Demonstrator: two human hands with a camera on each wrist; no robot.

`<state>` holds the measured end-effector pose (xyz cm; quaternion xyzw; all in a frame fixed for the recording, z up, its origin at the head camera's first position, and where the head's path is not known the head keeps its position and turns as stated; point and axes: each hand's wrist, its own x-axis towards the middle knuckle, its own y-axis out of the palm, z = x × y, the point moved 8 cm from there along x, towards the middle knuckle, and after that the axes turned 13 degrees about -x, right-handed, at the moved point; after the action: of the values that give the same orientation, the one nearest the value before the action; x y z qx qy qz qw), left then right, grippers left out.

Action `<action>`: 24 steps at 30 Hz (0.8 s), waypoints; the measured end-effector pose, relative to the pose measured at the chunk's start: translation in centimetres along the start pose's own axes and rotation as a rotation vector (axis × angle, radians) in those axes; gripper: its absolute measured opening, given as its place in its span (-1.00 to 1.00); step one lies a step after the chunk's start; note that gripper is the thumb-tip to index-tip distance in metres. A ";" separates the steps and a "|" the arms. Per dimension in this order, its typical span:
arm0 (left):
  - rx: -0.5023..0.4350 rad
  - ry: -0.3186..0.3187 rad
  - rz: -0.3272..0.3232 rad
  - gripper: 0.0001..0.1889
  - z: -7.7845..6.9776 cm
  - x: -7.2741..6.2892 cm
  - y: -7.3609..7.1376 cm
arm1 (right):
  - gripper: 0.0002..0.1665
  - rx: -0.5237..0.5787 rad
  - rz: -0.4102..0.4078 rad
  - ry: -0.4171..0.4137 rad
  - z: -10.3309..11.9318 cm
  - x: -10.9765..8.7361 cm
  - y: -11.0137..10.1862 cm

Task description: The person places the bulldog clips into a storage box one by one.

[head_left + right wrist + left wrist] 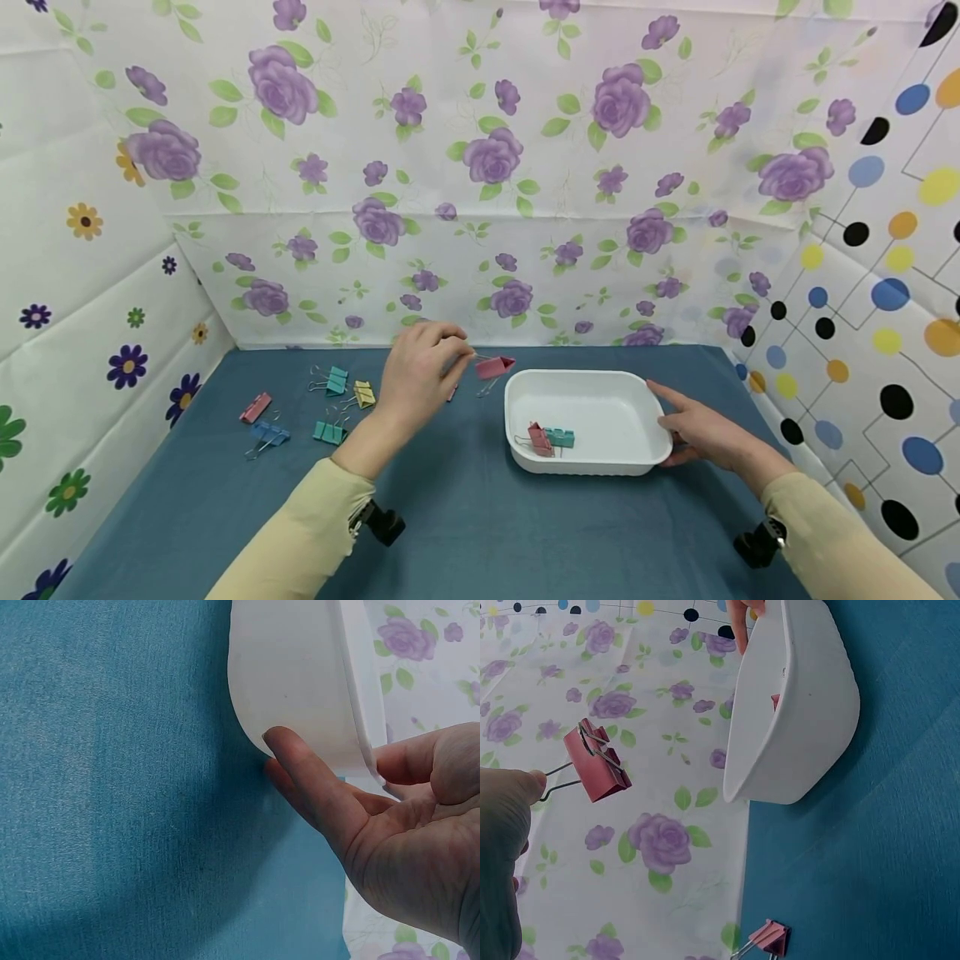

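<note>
My left hand (422,373) pinches a red binder clip (494,367) by one wire handle, holding it in the air just left of the white tray (615,421). In the left wrist view the clip (596,763) hangs off the fingertips, its other handle folded against the body. At the tray's right end, my right hand (708,429) grips the side, with fingers (311,776) against the outer wall and rim. Inside the tray, near its left end, lie a red binder clip (539,439) and a teal one (560,437), side by side.
Left on the blue cloth (465,533) lie teal clips (337,381) (329,432), a yellow clip (364,394), a blue clip (270,434) and a red clip (256,407). Another red clip (452,392) is partly hidden by my left hand. A flowered curtain (450,267) hangs behind.
</note>
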<state>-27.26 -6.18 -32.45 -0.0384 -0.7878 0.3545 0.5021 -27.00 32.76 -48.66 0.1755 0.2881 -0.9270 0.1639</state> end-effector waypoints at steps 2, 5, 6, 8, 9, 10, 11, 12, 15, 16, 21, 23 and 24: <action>0.003 0.000 0.003 -0.94 -0.1 0.0 0.3 | -0.13 -0.001 -0.001 0.001 0.0 0.0 0.0; -0.003 0.009 0.004 -0.94 -0.3 0.1 0.8 | -0.14 -0.003 -0.004 0.002 -0.1 0.0 0.0; -0.008 0.013 0.004 -0.94 -0.4 0.2 1.0 | -0.14 -0.003 -0.003 0.001 -0.1 0.0 0.0; -0.017 0.025 0.005 -0.94 -0.6 0.2 1.3 | -0.14 -0.001 -0.001 -0.002 0.0 0.0 0.0; -0.018 0.029 0.004 -0.94 -0.7 0.3 1.4 | -0.14 0.000 -0.001 -0.001 -0.1 0.0 0.0; -0.020 0.033 0.004 -0.94 -0.8 0.3 1.5 | -0.14 0.000 0.000 -0.001 -0.1 0.0 0.0; -0.021 0.037 0.002 -0.94 -0.9 0.4 1.7 | -0.14 0.003 0.000 0.001 -0.1 0.0 0.0; -0.019 0.040 0.001 -0.94 -1.0 0.4 1.8 | -0.14 0.002 0.002 -0.001 -0.1 0.0 0.0; -0.023 0.040 0.003 -0.94 -1.2 0.6 2.1 | -0.14 0.006 0.000 0.007 -0.1 0.1 0.0; -0.025 0.039 0.007 -0.95 -1.3 0.7 2.2 | -0.14 0.008 -0.002 0.010 -0.1 0.1 0.0; -0.029 0.041 0.020 -0.96 -1.6 0.9 2.9 | -0.14 0.004 -0.003 0.007 -0.1 0.1 0.0; -0.031 0.048 0.020 -0.96 -1.9 1.1 3.2 | -0.14 0.000 -0.003 0.002 0.0 0.0 0.0; -0.030 0.052 0.020 -0.95 -2.0 1.1 3.4 | -0.14 0.002 -0.004 0.004 0.0 0.0 0.0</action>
<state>-27.19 -2.16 -33.13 -0.0630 -0.7792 0.3466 0.5184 -26.95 32.77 -48.70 0.1770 0.2880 -0.9272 0.1613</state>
